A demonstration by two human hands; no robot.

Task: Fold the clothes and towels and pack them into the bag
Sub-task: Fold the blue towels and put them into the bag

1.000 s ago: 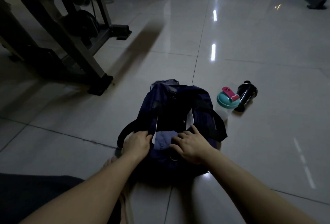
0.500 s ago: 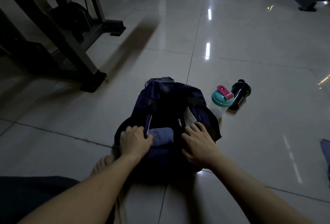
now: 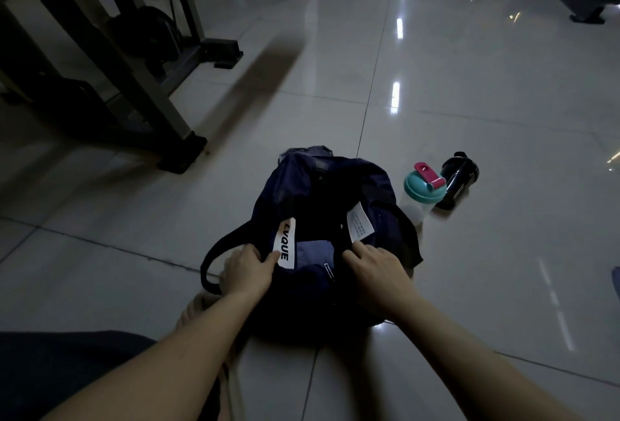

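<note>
Now, left hand (image 3: 246, 269): you are gripping the left rim of the bag (image 3: 298, 182), thumb lying by its white label (image 3: 285, 246).
Right hand (image 3: 375, 273): you are holding the right rim, just below the care tag (image 3: 359, 226).
Bag: it is sitting open on the floor (image 3: 469, 101), between your hands.
Blue cloth (image 3: 313, 252): it is lying folded inside (partly shadowed).
Bottles: a teal-lidded shaker (image 3: 423, 187) and a black bottle (image 3: 459, 179) are resting just right of the bag.
</note>
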